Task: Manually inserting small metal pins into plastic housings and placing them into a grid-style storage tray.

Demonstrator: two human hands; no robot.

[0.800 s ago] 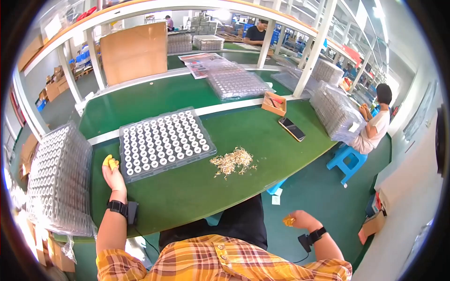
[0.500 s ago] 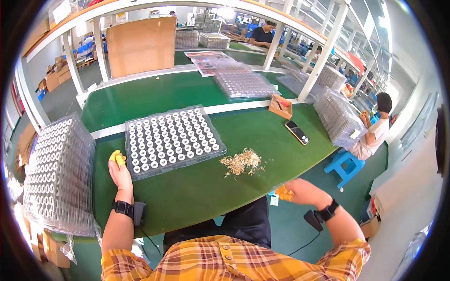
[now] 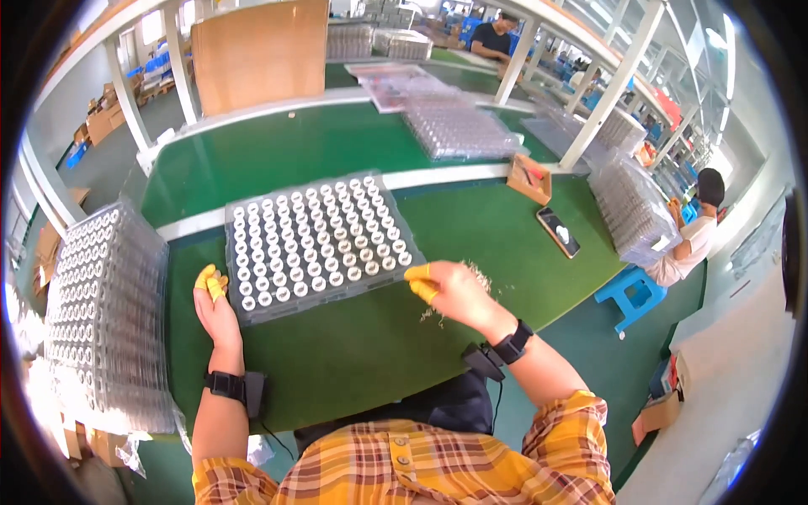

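On the green bench (image 3: 337, 353), the clear tray (image 3: 337, 290) of white pieces (image 3: 284, 294) runs longways left to right, its left end just beside the loosely curled left hand (image 3: 216, 310), its near right corner by the bunched right hand (image 3: 459, 295), either grip's hold hidden from me.

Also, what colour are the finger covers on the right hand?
The finger covers on the right hand are yellow, seen best in the head view.
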